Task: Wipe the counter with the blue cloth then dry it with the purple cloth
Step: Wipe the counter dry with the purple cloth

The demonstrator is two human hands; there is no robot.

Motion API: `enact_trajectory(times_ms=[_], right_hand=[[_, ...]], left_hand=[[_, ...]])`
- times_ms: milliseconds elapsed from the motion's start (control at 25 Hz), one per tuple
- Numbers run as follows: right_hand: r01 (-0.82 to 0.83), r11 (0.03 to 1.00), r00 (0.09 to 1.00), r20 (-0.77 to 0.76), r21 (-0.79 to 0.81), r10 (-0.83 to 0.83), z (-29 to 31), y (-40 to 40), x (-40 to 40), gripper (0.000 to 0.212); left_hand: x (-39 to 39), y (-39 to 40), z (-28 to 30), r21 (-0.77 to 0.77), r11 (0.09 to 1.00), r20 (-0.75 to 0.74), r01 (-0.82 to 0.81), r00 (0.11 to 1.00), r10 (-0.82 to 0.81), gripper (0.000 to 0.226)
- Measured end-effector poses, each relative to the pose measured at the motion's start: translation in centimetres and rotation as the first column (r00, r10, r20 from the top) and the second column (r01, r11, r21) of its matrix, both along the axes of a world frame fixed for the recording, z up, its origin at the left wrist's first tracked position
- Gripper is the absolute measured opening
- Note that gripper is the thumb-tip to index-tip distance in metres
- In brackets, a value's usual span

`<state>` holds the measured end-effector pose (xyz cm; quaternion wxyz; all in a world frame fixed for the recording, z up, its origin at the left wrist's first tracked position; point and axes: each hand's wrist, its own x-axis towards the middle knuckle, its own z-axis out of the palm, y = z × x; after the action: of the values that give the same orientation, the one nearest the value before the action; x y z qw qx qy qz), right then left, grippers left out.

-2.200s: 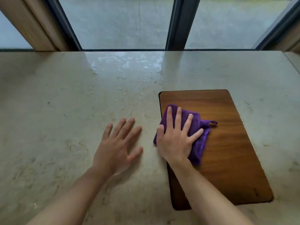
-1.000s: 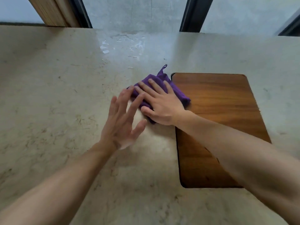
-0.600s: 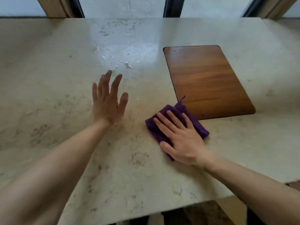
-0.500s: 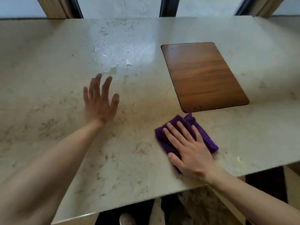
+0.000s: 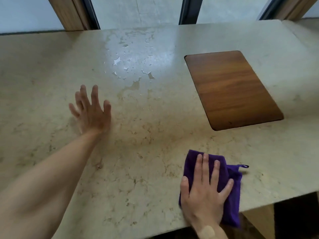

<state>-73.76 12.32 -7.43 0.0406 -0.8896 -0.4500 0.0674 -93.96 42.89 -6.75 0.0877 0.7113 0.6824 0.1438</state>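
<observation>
The folded purple cloth [image 5: 232, 190] lies at the near edge of the beige stone counter [image 5: 146, 147], its lower end hanging slightly over the edge. My right hand [image 5: 204, 195] presses flat on it with straight, spread fingers. My left hand [image 5: 91, 111] is open, fingers spread, on or just above the counter at centre left; it is a little blurred. Patches of water [image 5: 127, 66] glisten on the far middle of the counter. No blue cloth is in view.
A brown wooden board [image 5: 231, 87] lies flat on the counter at the right. Windows with dark frames [image 5: 188, 11] run along the far edge. The counter's near edge [image 5: 276, 200] drops off at lower right, with dark space below.
My right hand has dragged the purple cloth off the wooden board, across the counter and back to the near edge. My left hand has stayed open, shifting left.
</observation>
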Motion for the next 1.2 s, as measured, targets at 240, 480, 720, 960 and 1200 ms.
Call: enact_trajectory(times_ms=[240,480,720,960,1200], right_hand=[[-0.069,0.998,0.998,-0.002,-0.003,0.069,-0.3,16.0,1.9,0.076],[-0.127,0.992,0.992,-0.015,0.025,0.127,0.7,32.3,4.9,0.072],[-0.185,0.983,0.978,-0.102,0.003,0.184,1.4,49.6,9.3,0.072],[-0.416,0.908,0.902,-0.143,-0.045,0.407,2.2,62.9,13.4,0.070],[-0.663,0.745,0.748,-0.091,-0.071,0.657,2.4,63.0,14.0,0.065]], left_hand=[[-0.5,1.2,-1.2,-0.131,0.991,-0.143,0.027,0.989,-0.046,0.072],[-0.2,1.2,-1.0,-0.151,0.989,-0.151,-0.005,0.988,-0.018,0.071],[-0.1,1.2,-1.0,-0.176,0.984,-0.215,-0.024,0.976,-0.014,0.068],[-0.2,1.2,-1.3,-0.139,0.990,-0.247,-0.003,0.969,-0.032,0.069],[-0.5,1.1,-1.3,-0.155,0.988,-0.242,-0.012,0.970,-0.026,0.068]])
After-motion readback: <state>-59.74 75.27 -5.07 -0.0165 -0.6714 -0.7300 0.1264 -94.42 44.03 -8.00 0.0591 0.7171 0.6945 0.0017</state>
